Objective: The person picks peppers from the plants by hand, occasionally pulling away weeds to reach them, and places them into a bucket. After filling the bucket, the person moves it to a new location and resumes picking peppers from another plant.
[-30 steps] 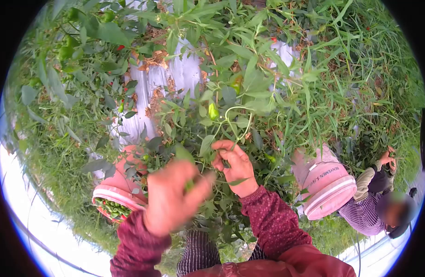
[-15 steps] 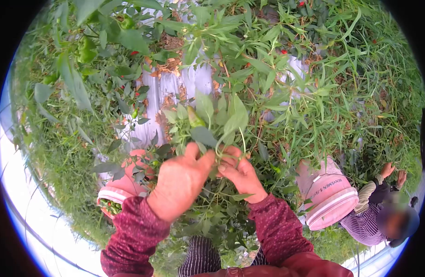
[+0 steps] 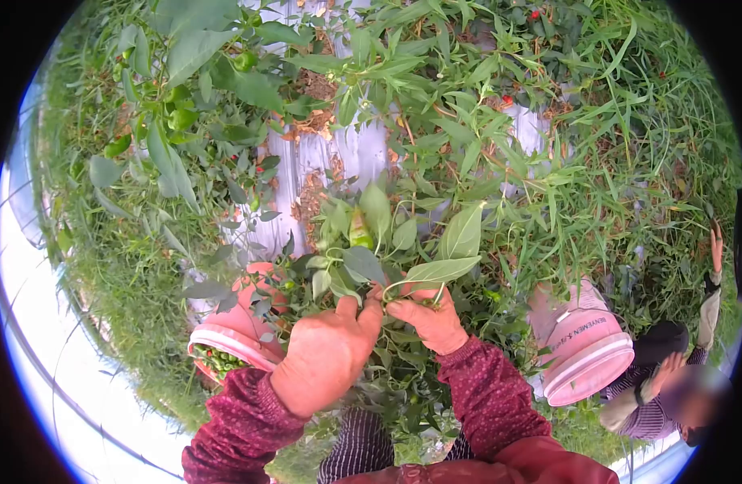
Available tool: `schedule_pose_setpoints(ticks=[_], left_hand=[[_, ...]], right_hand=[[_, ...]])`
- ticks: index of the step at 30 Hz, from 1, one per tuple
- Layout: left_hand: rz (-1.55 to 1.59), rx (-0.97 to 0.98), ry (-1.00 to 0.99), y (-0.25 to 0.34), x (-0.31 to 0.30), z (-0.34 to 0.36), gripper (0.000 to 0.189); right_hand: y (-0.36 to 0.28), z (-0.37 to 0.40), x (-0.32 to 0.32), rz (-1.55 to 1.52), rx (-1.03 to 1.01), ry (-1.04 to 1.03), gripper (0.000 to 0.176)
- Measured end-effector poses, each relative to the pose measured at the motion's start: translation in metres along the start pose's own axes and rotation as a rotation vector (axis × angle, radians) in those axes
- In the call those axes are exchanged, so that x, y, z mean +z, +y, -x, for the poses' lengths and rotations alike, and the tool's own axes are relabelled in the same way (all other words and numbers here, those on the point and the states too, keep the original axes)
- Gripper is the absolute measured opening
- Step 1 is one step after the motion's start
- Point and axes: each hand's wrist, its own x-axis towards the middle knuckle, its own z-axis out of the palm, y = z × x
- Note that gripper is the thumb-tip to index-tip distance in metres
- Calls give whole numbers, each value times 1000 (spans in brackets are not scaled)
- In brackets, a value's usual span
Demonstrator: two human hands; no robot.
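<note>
Both my hands are at a leafy pepper plant branch (image 3: 399,274) in the middle of the view. My left hand (image 3: 327,351) is closed, with thumb and forefinger pinched at the branch. Beside it my right hand (image 3: 423,319) pinches the same branch just under two broad leaves. A pale green pepper (image 3: 360,230) hangs among the leaves just beyond my fingertips, not in either hand. The exact spot where the fingertips grip is partly hidden by leaves and knuckles.
A pink bucket (image 3: 262,335) holding small green and red peppers stands left. Another pink bucket (image 3: 589,335) stands right. A co-worker (image 3: 653,419) is at the lower right. Green peppers (image 3: 182,119) hang at upper left; plastic sheeting (image 3: 359,153) lies between the rows.
The branch leaves have shifted right and spread beside my right hand. Both hands sit slightly lower in view. The co-worker's hands have moved apart, one raised outward.
</note>
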Motion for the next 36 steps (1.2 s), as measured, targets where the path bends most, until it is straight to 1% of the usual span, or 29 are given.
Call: schedule_pose_setpoints(ticks=[5,7,9,11,13,14,16,17,18,19,20,21,22,23,24,25,26,27,28,29,31,32,33,35,36], left_hand=[[-127,-90,-44,-9,-11,2,27],[-64,-127,16,-12,-8,4,19],[-24,-141,34,-14,-7,4,16],[16,-155,52,-15,-6,4,14],[10,-242,25,-15,-5,3,20],[9,-241,25,-15,-5,3,20],[93,-210,125,-17,-3,4,13],[95,-208,121,-17,-2,6,13],[-15,-216,94,-18,-2,7,13],[-126,-222,69,-21,-1,8,14],[-39,-334,164,-37,1,12,11],[47,-446,261,-60,0,15,8],[430,-556,250,-75,-13,18,9],[869,-623,251,-75,-25,15,7],[1040,-580,248,-68,-32,13,8],[1209,-531,250,-62,-35,10,10],[1203,-535,254,-62,-36,7,10],[1122,-529,222,-63,-35,2,14],[1043,-521,190,-64,-34,-3,19],[1044,-521,192,-63,-32,-9,19],[1262,-684,-32,-62,-27,-15,36],[1334,-633,-56,-66,-13,-15,45],[1335,-633,-58,-67,-11,-14,45],[1327,-564,-169,-68,-13,-18,48],[1380,-583,-232,-73,-11,-17,46]], right_hand=[[2,-4,14,-53,-67,-25,19],[5,-9,12,306,-300,-116,19],[6,-9,14,311,-287,-89,20],[8,-11,14,386,-354,-102,18],[8,-12,16,421,-373,-82,19],[8,-12,16,459,-399,-65,20],[11,-13,15,481,-414,-55,21],[13,-12,15,502,-424,-47,21],[14,-11,13,502,-423,-45,21],[14,-11,11,439,-401,-51,19],[13,-9,10,375,-377,-57,16],[6,-7,10,325,-330,15,11],[8,-4,12,115,-254,34,10],[11,1,14,-98,-172,55,10],[16,1,14,-105,-166,54,10],[21,-2,14,62,-236,21,16],[22,-4,15,230,-310,-13,23],[21,-7,15,230,-312,-18,23],[13,-10,16,363,-390,-31,21],[9,-12,17,495,-465,-41,20],[7,-8,19,499,-434,-49,21],[5,-7,20,493,-416,-77,21],[5,-6,20,487,-400,-104,21],[12,-6,17,531,-427,-124,23],[14,-6,17,578,-456,-148,24]])
